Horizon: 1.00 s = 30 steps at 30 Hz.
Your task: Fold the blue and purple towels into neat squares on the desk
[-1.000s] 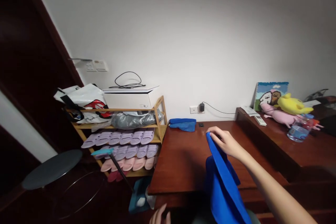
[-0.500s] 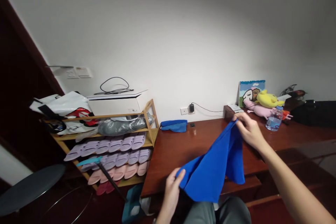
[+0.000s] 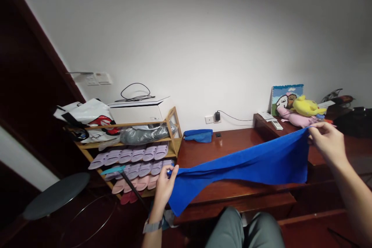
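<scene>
A blue cloth (image 3: 244, 166) hangs stretched between my two hands, above the front part of the brown desk (image 3: 232, 141). My left hand (image 3: 166, 182) is closed on its left end, thumb on top, with a bit of cloth bunched in the fingers. At the other end, my right hand (image 3: 327, 139) pinches the upper right corner. The top edge slants up toward the right, and the lower part droops in loose folds. Another blue cloth (image 3: 199, 135), folded, lies at the back left of the desk against the wall.
Left of the desk stands a wooden rack (image 3: 174, 139) with several slippers (image 3: 124, 155) and a white box (image 3: 136, 113) on top. Plush toys (image 3: 306, 106), a picture (image 3: 286, 97) and a remote (image 3: 277, 124) sit at the right. A dark round stool (image 3: 56, 195) stands lower left.
My hands have moved apart, the left going left and up, the right going right. The cloth, earlier bunched and hanging, is now drawn out wide. The view has shifted slightly.
</scene>
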### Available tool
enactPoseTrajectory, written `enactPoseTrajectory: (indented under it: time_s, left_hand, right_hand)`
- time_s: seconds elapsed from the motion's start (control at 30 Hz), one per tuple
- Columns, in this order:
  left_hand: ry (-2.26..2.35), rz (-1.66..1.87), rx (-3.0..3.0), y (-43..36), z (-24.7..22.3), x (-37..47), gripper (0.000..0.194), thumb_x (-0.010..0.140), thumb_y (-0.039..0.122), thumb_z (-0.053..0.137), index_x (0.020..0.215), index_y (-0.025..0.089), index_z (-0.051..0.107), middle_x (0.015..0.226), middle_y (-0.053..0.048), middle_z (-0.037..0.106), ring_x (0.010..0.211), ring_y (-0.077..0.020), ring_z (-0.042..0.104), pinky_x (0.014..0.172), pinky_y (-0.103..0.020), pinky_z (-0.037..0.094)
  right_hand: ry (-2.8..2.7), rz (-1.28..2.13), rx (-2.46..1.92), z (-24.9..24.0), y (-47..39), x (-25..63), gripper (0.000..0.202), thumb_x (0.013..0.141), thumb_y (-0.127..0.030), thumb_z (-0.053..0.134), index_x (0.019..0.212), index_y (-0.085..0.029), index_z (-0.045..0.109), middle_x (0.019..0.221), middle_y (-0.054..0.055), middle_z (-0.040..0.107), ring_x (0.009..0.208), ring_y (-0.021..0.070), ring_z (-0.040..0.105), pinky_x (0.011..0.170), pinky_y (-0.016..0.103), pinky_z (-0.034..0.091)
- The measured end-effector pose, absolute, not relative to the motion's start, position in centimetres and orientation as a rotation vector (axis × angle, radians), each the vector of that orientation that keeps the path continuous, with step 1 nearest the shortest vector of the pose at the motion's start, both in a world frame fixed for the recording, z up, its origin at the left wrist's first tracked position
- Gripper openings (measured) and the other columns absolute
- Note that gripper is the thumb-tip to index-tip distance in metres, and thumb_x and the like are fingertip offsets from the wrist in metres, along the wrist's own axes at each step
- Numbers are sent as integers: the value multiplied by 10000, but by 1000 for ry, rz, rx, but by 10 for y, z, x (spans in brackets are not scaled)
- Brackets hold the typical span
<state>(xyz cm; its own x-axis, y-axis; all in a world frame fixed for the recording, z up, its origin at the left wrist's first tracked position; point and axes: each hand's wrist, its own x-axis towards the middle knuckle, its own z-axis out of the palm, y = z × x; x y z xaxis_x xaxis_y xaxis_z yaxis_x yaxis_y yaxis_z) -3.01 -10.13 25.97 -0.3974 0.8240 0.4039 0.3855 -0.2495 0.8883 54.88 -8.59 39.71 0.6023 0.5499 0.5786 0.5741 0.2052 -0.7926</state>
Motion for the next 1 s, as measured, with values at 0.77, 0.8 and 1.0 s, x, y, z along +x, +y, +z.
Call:
enactPoseTrajectory:
  time_s: [0.77, 0.8, 1.0]
  left_hand:
    - [1853, 680, 2325, -64, 305, -88, 295, 748, 557, 789, 654, 288, 709, 792, -32, 754, 885, -294, 691, 918, -376, 456]
    - [1853, 656, 2351, -51, 310, -87, 317, 732, 559, 804, 627, 283, 688, 778, -29, 748, 901, -291, 690, 973, -391, 436]
    - [2097, 609, 2339, 4, 354, -74, 353, 873, 557, 679, 717, 246, 620, 774, -37, 727, 806, -248, 676, 812, -314, 442]
  right_hand:
    - [-1259, 247, -1532, 316, -61, 581, 595, 624, -778, 738, 928, -267, 749, 718, 95, 736, 668, 285, 703, 687, 422, 534]
    - [-1306, 270, -1527, 312, -47, 580, 595, 649, -772, 718, 931, -249, 739, 717, 91, 741, 659, 281, 707, 698, 421, 537]
    - [-1328, 164, -1523, 308, 25, 580, 538, 785, -701, 631, 976, -204, 711, 896, 93, 783, 824, 259, 740, 851, 400, 555]
